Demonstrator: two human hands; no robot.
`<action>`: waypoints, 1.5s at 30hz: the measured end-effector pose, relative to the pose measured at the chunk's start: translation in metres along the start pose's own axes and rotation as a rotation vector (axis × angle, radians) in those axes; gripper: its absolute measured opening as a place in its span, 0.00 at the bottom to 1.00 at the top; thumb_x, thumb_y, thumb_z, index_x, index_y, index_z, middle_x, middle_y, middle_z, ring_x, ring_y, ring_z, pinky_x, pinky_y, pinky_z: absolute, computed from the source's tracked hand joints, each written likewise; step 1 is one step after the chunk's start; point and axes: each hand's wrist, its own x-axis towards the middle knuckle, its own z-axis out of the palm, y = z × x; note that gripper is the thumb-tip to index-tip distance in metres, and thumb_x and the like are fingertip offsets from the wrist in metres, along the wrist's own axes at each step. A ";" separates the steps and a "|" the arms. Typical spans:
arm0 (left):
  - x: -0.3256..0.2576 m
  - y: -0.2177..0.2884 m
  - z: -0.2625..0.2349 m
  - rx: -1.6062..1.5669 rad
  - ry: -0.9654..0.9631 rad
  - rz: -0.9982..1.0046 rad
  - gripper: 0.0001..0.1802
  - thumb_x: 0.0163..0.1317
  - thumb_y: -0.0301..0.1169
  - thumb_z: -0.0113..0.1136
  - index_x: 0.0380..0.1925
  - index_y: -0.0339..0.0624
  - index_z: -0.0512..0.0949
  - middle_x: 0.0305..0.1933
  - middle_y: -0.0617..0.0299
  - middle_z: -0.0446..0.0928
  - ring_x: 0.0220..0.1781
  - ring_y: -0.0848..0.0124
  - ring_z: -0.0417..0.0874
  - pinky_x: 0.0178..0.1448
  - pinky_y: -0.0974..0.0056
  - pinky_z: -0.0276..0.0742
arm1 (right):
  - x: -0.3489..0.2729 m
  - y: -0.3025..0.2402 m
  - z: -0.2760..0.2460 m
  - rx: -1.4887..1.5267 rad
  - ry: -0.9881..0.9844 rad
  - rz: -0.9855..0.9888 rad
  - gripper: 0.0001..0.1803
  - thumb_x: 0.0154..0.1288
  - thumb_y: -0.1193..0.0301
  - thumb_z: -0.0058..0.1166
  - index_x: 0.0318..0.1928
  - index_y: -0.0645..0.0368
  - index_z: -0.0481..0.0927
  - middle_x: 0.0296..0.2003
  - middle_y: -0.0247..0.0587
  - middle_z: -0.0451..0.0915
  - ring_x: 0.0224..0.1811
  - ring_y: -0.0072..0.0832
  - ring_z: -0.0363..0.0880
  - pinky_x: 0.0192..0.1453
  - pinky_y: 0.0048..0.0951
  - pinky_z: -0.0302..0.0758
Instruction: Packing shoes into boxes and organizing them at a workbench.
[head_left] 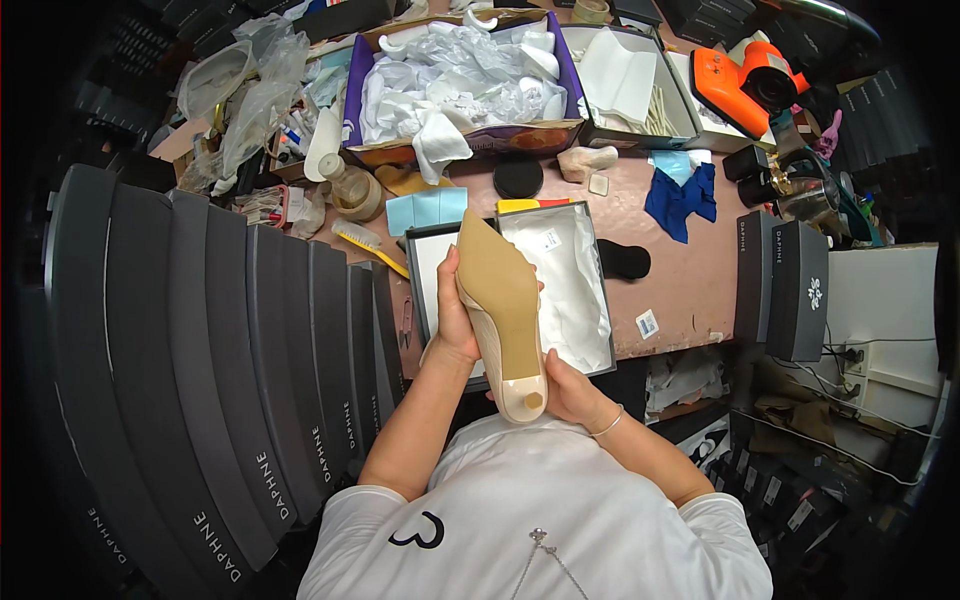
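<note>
A cream pointed-toe heeled shoe (503, 300) is turned sole up, its tan sole facing me and its toe pointing away. My left hand (457, 318) is wrapped around the front part from the left, with fingertips showing at the far side. At the heel end, my right hand (572, 388) grips the shoe from the right; the fingers behind it are hidden. Beneath the shoe lies an open dark shoebox (610, 345) lined with white tissue paper (570, 290). A small label sticker shows on the paper.
Grey shoeboxes (200, 340) stand in a row at left, two more boxes (800, 290) at right. Behind are a purple carton (352, 95) of crumpled white paper, an orange device (725, 90), a glass jar (352, 190), a yellow brush (370, 245) and a blue cloth (680, 198).
</note>
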 end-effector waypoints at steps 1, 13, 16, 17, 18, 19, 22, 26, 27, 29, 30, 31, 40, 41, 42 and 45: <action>0.000 0.000 0.001 -0.006 -0.021 0.015 0.40 0.63 0.65 0.37 0.54 0.39 0.70 0.47 0.45 0.78 0.45 0.53 0.83 0.49 0.53 0.80 | 0.000 0.001 0.000 -0.058 -0.019 -0.045 0.41 0.68 0.41 0.42 0.66 0.63 0.61 0.55 0.54 0.74 0.50 0.37 0.79 0.53 0.33 0.77; -0.041 -0.029 -0.129 2.014 0.326 0.045 0.46 0.51 0.42 0.68 0.68 0.36 0.58 0.65 0.40 0.62 0.66 0.47 0.64 0.68 0.50 0.62 | -0.014 -0.023 -0.020 0.597 -0.048 -0.069 0.34 0.68 0.42 0.39 0.62 0.54 0.67 0.46 0.47 0.75 0.40 0.35 0.75 0.34 0.34 0.74; -0.039 -0.039 -0.140 2.063 0.485 0.186 0.42 0.49 0.35 0.67 0.65 0.36 0.62 0.65 0.41 0.63 0.66 0.47 0.63 0.67 0.47 0.62 | -0.015 -0.021 -0.022 0.600 -0.020 -0.107 0.33 0.69 0.42 0.38 0.61 0.54 0.67 0.46 0.47 0.75 0.40 0.35 0.76 0.34 0.34 0.75; -0.039 -0.039 -0.148 2.090 0.429 0.207 0.41 0.49 0.35 0.66 0.65 0.36 0.62 0.63 0.40 0.64 0.65 0.48 0.65 0.67 0.49 0.63 | -0.014 -0.020 -0.023 0.566 -0.011 -0.107 0.33 0.69 0.43 0.38 0.61 0.54 0.67 0.47 0.47 0.75 0.40 0.35 0.76 0.34 0.34 0.76; -0.039 -0.039 -0.156 2.114 0.375 0.229 0.41 0.50 0.34 0.66 0.64 0.36 0.62 0.62 0.39 0.66 0.63 0.48 0.67 0.66 0.50 0.65 | -0.013 -0.020 -0.024 0.530 -0.004 -0.106 0.33 0.69 0.43 0.39 0.62 0.54 0.67 0.47 0.47 0.75 0.40 0.35 0.76 0.35 0.34 0.76; -0.041 -0.040 -0.163 2.137 0.322 0.251 0.40 0.51 0.34 0.65 0.64 0.36 0.62 0.60 0.37 0.67 0.62 0.48 0.69 0.65 0.51 0.66 | -0.014 -0.020 -0.025 0.493 0.003 -0.103 0.33 0.69 0.43 0.39 0.62 0.53 0.66 0.47 0.47 0.75 0.40 0.34 0.76 0.35 0.34 0.77; -0.045 -0.018 -0.144 1.602 0.286 -0.041 0.36 0.56 0.32 0.61 0.64 0.34 0.62 0.62 0.40 0.67 0.59 0.52 0.75 0.61 0.52 0.72 | -0.016 -0.024 -0.025 0.336 0.050 -0.107 0.35 0.66 0.42 0.41 0.62 0.55 0.67 0.46 0.46 0.75 0.40 0.34 0.76 0.33 0.33 0.76; -0.083 -0.018 -0.083 0.330 0.082 -0.049 0.36 0.61 0.36 0.57 0.67 0.35 0.58 0.64 0.44 0.66 0.61 0.53 0.75 0.61 0.53 0.76 | -0.020 -0.018 -0.037 0.176 0.059 -0.115 0.36 0.66 0.44 0.43 0.62 0.60 0.65 0.49 0.47 0.75 0.44 0.31 0.78 0.35 0.33 0.80; -0.085 -0.018 -0.060 0.166 -0.026 -0.052 0.37 0.62 0.38 0.56 0.68 0.36 0.57 0.65 0.45 0.66 0.62 0.52 0.74 0.62 0.52 0.76 | -0.019 -0.014 -0.033 0.188 0.046 -0.105 0.36 0.66 0.45 0.44 0.64 0.61 0.63 0.51 0.46 0.74 0.47 0.31 0.78 0.42 0.33 0.79; -0.087 -0.032 -0.043 0.016 -0.037 -0.064 0.40 0.63 0.47 0.57 0.67 0.34 0.57 0.64 0.47 0.68 0.64 0.56 0.72 0.65 0.55 0.72 | -0.022 -0.008 -0.023 0.209 0.036 -0.092 0.37 0.68 0.48 0.45 0.66 0.63 0.60 0.54 0.45 0.74 0.52 0.30 0.76 0.55 0.33 0.76; -0.087 -0.036 -0.041 -0.022 -0.074 -0.080 0.40 0.63 0.47 0.57 0.67 0.34 0.57 0.64 0.48 0.67 0.64 0.57 0.72 0.66 0.54 0.71 | -0.016 -0.013 -0.010 0.167 -0.063 -0.159 0.40 0.66 0.49 0.48 0.68 0.63 0.57 0.58 0.46 0.72 0.58 0.31 0.74 0.63 0.32 0.71; -0.088 -0.037 -0.041 -0.059 -0.113 -0.096 0.40 0.63 0.48 0.57 0.67 0.34 0.57 0.65 0.48 0.67 0.64 0.57 0.72 0.67 0.53 0.69 | -0.016 -0.011 -0.010 0.136 -0.050 -0.161 0.40 0.66 0.49 0.49 0.69 0.63 0.56 0.59 0.47 0.71 0.59 0.31 0.73 0.64 0.32 0.70; -0.085 -0.041 -0.036 0.027 -0.028 -0.032 0.40 0.64 0.48 0.56 0.67 0.35 0.57 0.63 0.46 0.68 0.64 0.56 0.73 0.66 0.52 0.70 | -0.019 -0.016 -0.008 0.072 -0.025 -0.186 0.39 0.65 0.55 0.52 0.69 0.64 0.56 0.60 0.47 0.70 0.62 0.34 0.72 0.65 0.34 0.69; -0.086 -0.038 -0.036 0.103 -0.017 -0.018 0.38 0.65 0.47 0.55 0.68 0.35 0.57 0.64 0.46 0.68 0.64 0.57 0.73 0.66 0.52 0.70 | -0.022 -0.016 -0.012 0.028 0.015 -0.169 0.38 0.65 0.56 0.53 0.68 0.64 0.57 0.59 0.47 0.71 0.60 0.34 0.73 0.64 0.33 0.70; -0.087 -0.034 -0.038 0.177 -0.009 -0.005 0.37 0.66 0.46 0.54 0.68 0.35 0.57 0.64 0.47 0.67 0.64 0.57 0.72 0.66 0.53 0.70 | -0.027 -0.016 -0.022 -0.016 0.058 -0.155 0.37 0.65 0.58 0.54 0.68 0.64 0.58 0.58 0.46 0.72 0.59 0.33 0.74 0.63 0.32 0.70; -0.089 -0.012 -0.074 0.857 0.110 0.058 0.37 0.68 0.46 0.53 0.68 0.33 0.56 0.66 0.46 0.63 0.64 0.57 0.71 0.64 0.56 0.71 | -0.039 -0.036 -0.040 -0.546 0.334 -0.203 0.34 0.62 0.58 0.60 0.62 0.65 0.67 0.52 0.47 0.77 0.53 0.34 0.77 0.57 0.31 0.73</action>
